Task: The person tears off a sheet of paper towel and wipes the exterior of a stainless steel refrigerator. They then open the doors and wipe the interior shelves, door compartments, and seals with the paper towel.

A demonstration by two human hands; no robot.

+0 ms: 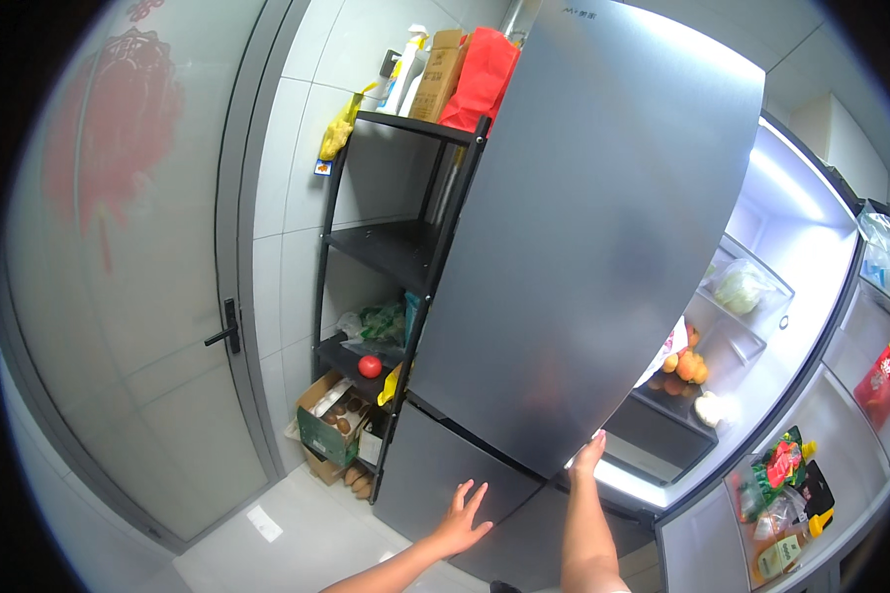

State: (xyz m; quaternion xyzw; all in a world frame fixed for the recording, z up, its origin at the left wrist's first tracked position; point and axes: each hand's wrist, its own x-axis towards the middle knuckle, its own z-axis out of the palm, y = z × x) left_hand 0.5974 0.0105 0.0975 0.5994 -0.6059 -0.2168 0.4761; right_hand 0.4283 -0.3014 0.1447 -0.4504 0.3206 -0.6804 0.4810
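Observation:
The left door of a grey metal refrigerator fills the middle of the view. My right hand is at this door's lower right edge, gripping it near the corner; some of the fingers are hidden. Lower and to the left, my left hand is held in front of the grey lower doors, fingers spread and holding nothing. Beyond the door edge, the lit compartment shows a bagged cabbage-like vegetable, orange fruit and a white round item.
The right refrigerator door stands open, its racks holding a yellow-capped bottle and a red packet. A black metal rack at left carries a tomato above a box of eggs. A frosted glass door has a black handle.

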